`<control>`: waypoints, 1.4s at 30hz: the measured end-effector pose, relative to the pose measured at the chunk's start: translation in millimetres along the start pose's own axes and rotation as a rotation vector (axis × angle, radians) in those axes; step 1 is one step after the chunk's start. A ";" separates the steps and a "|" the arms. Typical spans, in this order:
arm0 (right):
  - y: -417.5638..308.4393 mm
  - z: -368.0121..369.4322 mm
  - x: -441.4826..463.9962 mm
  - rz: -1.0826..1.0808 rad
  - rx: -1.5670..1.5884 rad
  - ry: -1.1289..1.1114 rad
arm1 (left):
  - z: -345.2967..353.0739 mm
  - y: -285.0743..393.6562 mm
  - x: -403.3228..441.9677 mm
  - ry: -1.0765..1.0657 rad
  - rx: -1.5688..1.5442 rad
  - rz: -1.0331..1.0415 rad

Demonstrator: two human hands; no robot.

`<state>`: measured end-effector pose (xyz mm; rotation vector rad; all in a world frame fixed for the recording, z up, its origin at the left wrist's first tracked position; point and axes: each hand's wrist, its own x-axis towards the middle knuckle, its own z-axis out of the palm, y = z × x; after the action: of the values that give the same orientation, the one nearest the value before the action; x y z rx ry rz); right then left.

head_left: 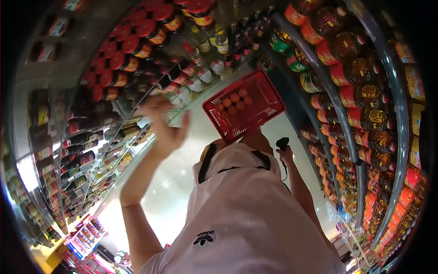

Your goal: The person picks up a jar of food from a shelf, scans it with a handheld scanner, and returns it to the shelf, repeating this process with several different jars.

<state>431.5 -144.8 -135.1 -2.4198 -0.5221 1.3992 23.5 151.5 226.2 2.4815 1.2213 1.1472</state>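
Gripping a black device point(282, 143), the right hand point(287, 156) hangs at the right. The left hand point(167, 130), blurred, fingers spread and seemingly bare, is raised before the bottles point(84, 160) at left. The step looks like a reach there; a grasp would call for closing those fingers. Far ahead, a red basket point(263, 92) contains round orange items point(235, 97).

Black handheld device point(282, 143) | held in right hand point(286, 155) | broad end protruding | cord point(286, 173) attached (thin, black)

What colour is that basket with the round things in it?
The basket is red all over its rim; the head view shows it best.
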 end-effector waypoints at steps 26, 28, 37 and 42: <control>63.2 -17.2 -7.5 0.144 -0.140 -0.005 | 542.0 -113.9 -216.2 -0.900 0.338 0.008; 68.3 -14.6 -8.9 0.172 -0.147 -0.020 | 548.2 -119.6 -223.6 -0.895 0.343 0.023; 51.8 6.4 -17.8 0.187 -0.099 -0.049 | 577.9 -129.7 -239.8 -0.838 0.333 0.132; 40.7 14.3 -23.3 0.109 -0.084 0.007 | 571.8 -124.2 -222.1 -1.009 0.368 0.216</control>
<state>414.8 -190.4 -141.5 -2.5535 -0.4619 1.4392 258.6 179.6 -353.1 2.8320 0.8826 -0.4016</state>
